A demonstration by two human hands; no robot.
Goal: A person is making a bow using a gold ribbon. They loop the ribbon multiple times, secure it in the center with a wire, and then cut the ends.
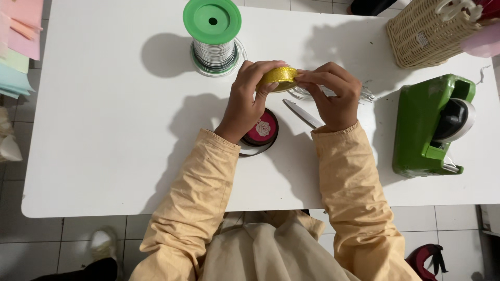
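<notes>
Head view shows both hands, left hand (249, 96) and right hand (333, 96), pinching a gold ribbon roll (279, 77) above the white desk (104, 130).

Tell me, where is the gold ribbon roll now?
Head view, table centre: the gold roll is held between left hand and right hand, just below the green spool.

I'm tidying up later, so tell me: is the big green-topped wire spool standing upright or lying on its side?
Upright. The wire spool stands on end on the white table: its round green top faces the camera, with the silver windings below it.
</notes>
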